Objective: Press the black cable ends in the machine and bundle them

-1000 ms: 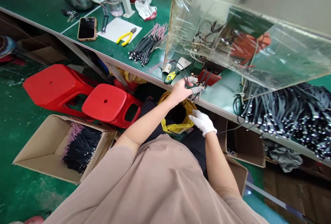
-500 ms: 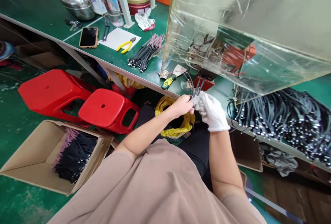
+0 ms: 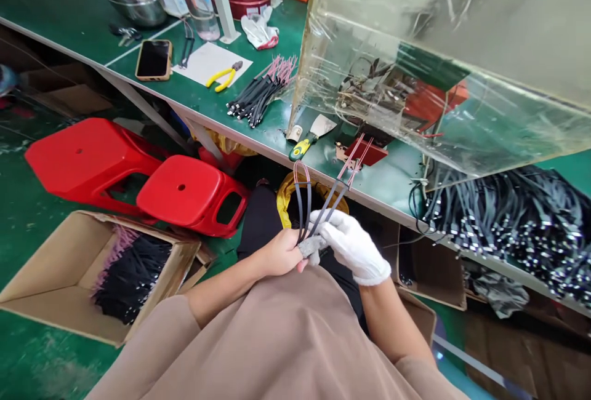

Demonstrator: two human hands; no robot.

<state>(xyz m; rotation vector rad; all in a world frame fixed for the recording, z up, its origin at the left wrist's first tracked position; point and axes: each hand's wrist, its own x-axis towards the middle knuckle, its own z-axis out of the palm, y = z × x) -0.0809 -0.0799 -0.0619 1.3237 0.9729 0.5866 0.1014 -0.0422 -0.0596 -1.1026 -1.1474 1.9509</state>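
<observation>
Close to my lap, my left hand is closed around the lower ends of a few black cables with pink wire ends. Grey material covers the fingertips there; whether it is a finger cover or loose cloth is unclear. My right hand, in a white glove, meets it from the right, its fingers closed on the same cables. One pair of strands loops up on the left, while the other slants up toward a red-plated machine at the bench edge. The gripped ends are hidden.
A clear guard hangs over the machine. A scraper, pliers, phone and cable bundle lie on the bench; a large cable pile is at right. Red stools and a cardboard box stand left.
Both hands have drawn back from the machine toward my body, bringing the cables with them. The pink wire ends, hidden at the machine before, now show.
</observation>
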